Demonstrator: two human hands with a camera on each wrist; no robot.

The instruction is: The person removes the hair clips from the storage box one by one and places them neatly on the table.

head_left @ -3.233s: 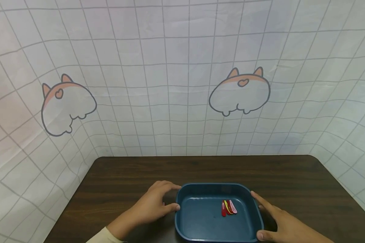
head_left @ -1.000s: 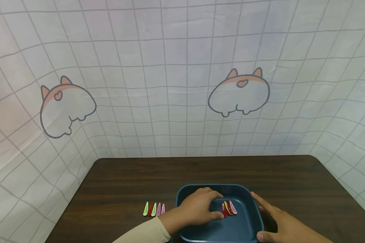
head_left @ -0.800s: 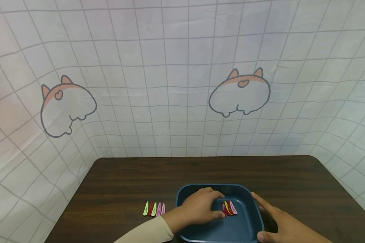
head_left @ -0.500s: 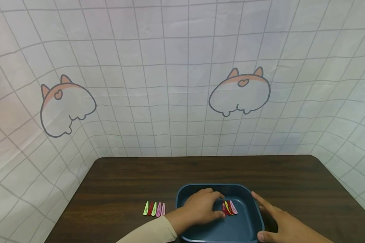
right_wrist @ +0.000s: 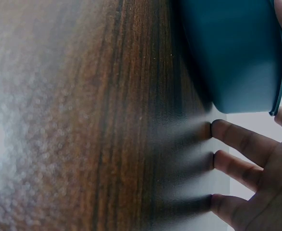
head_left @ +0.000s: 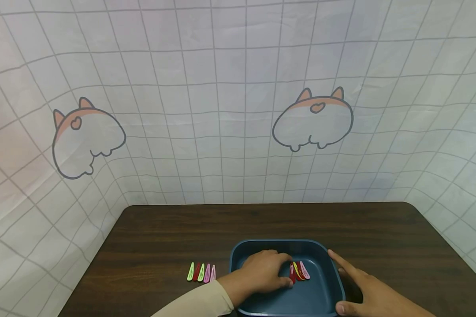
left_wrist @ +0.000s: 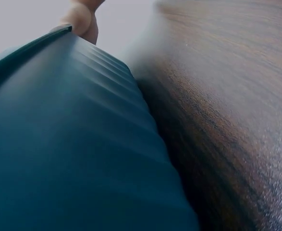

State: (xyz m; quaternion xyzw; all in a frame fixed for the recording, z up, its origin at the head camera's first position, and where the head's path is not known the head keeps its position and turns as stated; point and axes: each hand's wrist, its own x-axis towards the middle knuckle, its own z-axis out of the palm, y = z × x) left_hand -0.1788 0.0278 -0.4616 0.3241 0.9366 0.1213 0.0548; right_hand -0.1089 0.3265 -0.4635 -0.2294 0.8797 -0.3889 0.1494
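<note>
The right hand (head_left: pixel 374 293), fingers straight and spread wide, steadies the smooth blue tray's (head_left: pixel 313 297) rounded rim. Inside, the left hand's (head_left: pixel 263 270) grip arches beside a slim red clip (head_left: pixel 291 273), thumb at its near end; whether it pinches, I cannot tell. Three glossy clips (head_left: pixel 304 270) adjoin it. Left, five teardrop clips (head_left: pixel 201 273) line the wood-grained counter (head_left: pixel 162 233); beyond hangs creased, gridded cloth (head_left: pixel 206 145).

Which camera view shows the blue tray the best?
The head view, because the blue tray shows most of its rim and inside there. Both wrist views show only part of its outer wall and rim.
</note>
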